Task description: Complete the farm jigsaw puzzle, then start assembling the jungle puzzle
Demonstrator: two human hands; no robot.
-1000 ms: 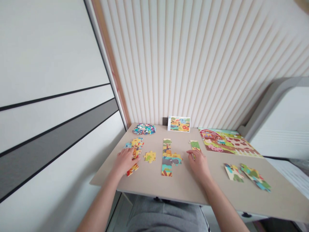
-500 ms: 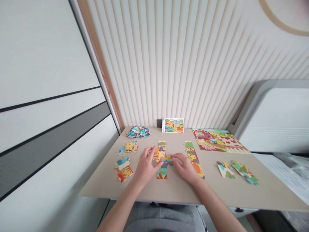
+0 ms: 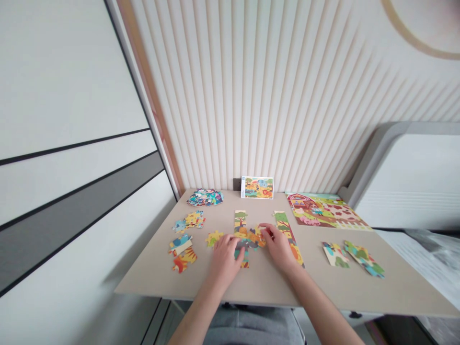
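Note:
A column of joined puzzle pieces, with a tree at its top, lies in the middle of the table. My left hand rests palm down over its lower left side, fingers stretched out and thumb apart, covering part of it. To the right of the column, my right hand pinches an orange-and-yellow puzzle piece at its right edge. That piece lies against the column; whether they interlock I cannot tell. Another yellow-green puzzle piece is left of my left hand. A second joined strip stands beyond my right hand.
A picture card leans on the wall. Loose puzzle pieces and a darker pile lie at left; more pieces lie at right. An assembled farm puzzle sits at the back right of the table.
My left hand has moved down onto the column, uncovering the yellow-green piece. My right hand has shifted slightly right and up, and the orange-and-yellow piece now lies at the column's right side.

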